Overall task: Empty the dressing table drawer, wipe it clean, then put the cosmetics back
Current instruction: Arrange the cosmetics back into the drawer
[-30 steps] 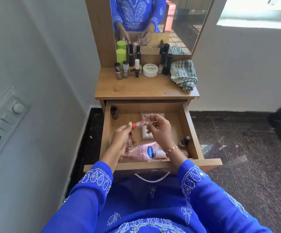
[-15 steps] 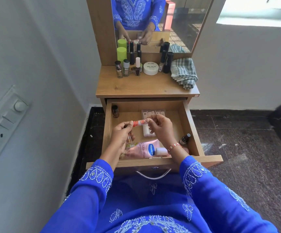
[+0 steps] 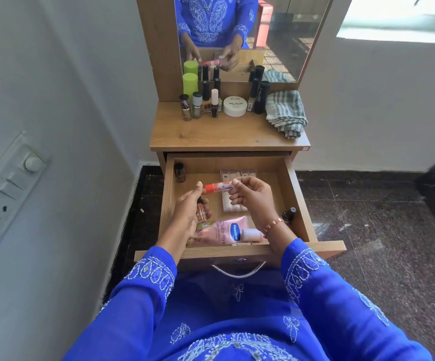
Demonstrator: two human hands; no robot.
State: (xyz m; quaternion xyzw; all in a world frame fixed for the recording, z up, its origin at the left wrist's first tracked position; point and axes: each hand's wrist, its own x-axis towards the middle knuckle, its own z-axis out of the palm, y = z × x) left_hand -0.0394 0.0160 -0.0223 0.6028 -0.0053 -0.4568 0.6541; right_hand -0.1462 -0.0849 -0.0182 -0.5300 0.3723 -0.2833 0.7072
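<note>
Near edge: a person in blue embroidered sleeves (image 3: 143, 303) leans over the open drawer (image 3: 299, 204) of a dressing table.
Drawer front: a pink Vaseline tube (image 3: 224, 231) lies flat along the near wall, with a small white bottle (image 3: 251, 234) just right of it.
Hands: the right hand (image 3: 252, 196) pinches one end of a small orange-capped tube (image 3: 217, 187) between thumb and fingertips; the left hand (image 3: 189, 209) touches the cap end with its thumb and grips a small bottle (image 3: 201, 213) in curled fingers.
Drawer middle: a clear box of false nails (image 3: 233, 204) lies on the drawer floor under the hands; a dark bottle (image 3: 288, 214) stands by the right wall.
Drawer far corner: a brown bottle (image 3: 179, 173) stands at far left.
Tabletop: nail polishes (image 3: 200, 105), a white jar (image 3: 234, 106), dark tubes (image 3: 259, 96) and a green can (image 3: 190, 83) stand in a row by the mirror (image 3: 284, 35); a folded striped cloth (image 3: 286, 113) lies at right.
Progress: emptying appears partly done, judging by the items on the tabletop; several remain inside. Wiping and restocking look not yet begun.
</note>
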